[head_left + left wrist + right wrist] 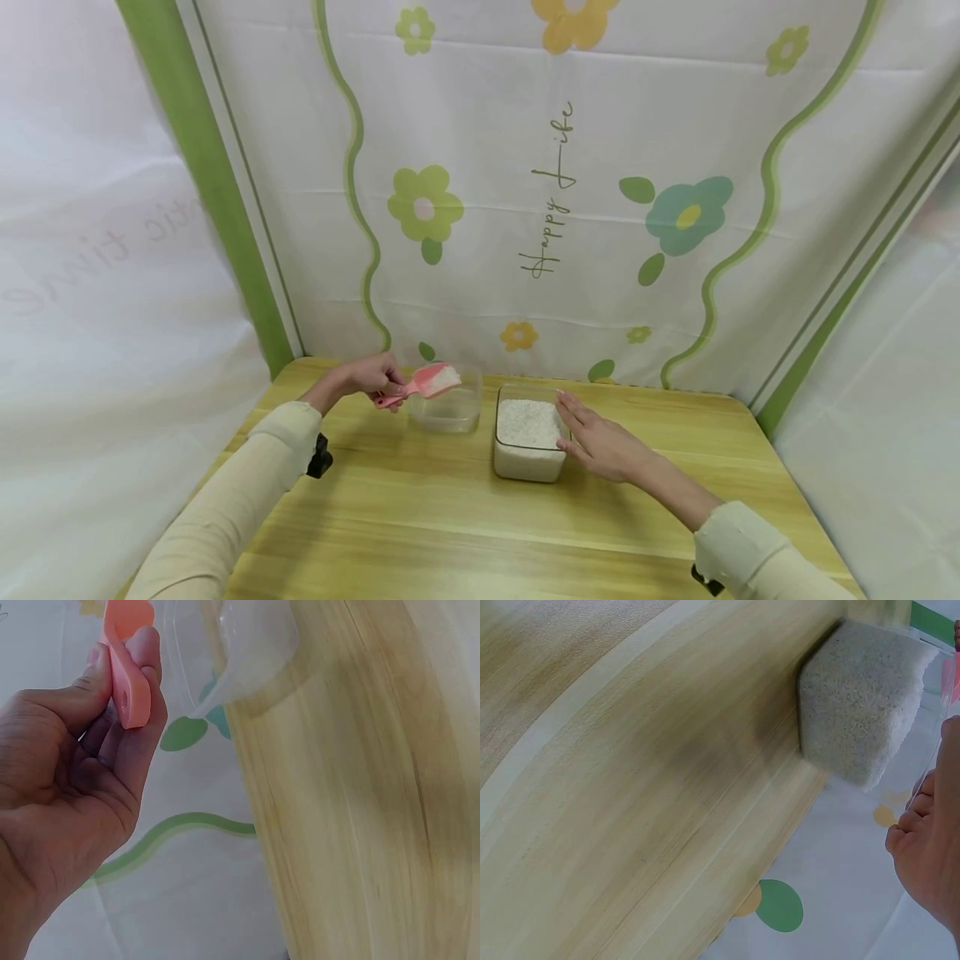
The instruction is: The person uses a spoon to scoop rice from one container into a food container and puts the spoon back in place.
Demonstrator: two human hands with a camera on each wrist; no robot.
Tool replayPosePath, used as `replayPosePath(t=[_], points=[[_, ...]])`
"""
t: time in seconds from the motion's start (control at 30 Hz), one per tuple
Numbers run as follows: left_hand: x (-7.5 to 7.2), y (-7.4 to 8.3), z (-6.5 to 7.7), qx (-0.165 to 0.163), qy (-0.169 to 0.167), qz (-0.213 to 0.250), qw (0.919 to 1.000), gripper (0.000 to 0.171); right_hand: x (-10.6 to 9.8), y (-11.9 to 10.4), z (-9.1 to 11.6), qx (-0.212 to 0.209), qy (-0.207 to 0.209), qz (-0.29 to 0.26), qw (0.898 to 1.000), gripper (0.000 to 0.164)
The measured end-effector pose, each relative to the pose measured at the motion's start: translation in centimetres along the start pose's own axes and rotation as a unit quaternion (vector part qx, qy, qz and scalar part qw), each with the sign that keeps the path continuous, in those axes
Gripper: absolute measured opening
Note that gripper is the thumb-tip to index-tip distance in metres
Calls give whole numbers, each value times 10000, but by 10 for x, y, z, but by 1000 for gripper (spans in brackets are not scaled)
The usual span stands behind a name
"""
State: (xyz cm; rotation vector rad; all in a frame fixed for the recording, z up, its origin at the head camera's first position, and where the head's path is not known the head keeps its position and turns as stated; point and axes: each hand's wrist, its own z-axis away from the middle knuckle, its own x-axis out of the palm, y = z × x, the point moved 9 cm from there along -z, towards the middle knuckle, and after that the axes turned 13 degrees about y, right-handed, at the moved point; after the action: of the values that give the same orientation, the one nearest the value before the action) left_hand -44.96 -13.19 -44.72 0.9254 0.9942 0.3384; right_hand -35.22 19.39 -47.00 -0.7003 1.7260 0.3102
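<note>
My left hand (381, 377) pinches the handle of a pink scoop (129, 682) between thumb and fingers. White grains like rice (446, 378) lie in the scoop's blade, which is over a clear plastic container (447, 421). To the right stands a clear square container (527, 468), filled much of the way with white rice (862, 697). The right hand (603, 442) touches this container's right rim, its fingers straight. In the right wrist view that hand (934, 840) is partly cut off by the frame edge.
Both containers stand on a wooden table (420, 517), toward its far edge. A white curtain (480, 125) with printed flowers hangs behind the table, and more white cloth (90, 275) hangs at the sides.
</note>
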Motion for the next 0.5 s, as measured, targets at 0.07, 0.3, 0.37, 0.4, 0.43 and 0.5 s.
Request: replayPosePath(t=[0.07, 0.3, 0.37, 0.4, 0.43, 0.5], points=[[-1, -3, 1, -56, 65, -45, 10000, 22, 0, 0, 0, -11, 15, 3, 10000, 69], [-4, -13, 0, -155, 311, -291, 9990, 24, 0, 0, 1, 1, 44, -20, 10000, 69], [-4, -14, 0, -113, 331, -404, 9986, 25, 0, 0, 1, 7, 46, -18, 10000, 69], [-4, -15, 0, -110, 342, -459, 9983, 25, 1, 0, 1, 8, 49, -15, 10000, 69], [-4, -15, 0, -115, 364, -498, 9980, 26, 1, 0, 1, 11, 50, -20, 10000, 69], [-3, -16, 0, -117, 400, -623, 9972, 27, 0, 0, 0, 20, 51, -34, 10000, 69]])
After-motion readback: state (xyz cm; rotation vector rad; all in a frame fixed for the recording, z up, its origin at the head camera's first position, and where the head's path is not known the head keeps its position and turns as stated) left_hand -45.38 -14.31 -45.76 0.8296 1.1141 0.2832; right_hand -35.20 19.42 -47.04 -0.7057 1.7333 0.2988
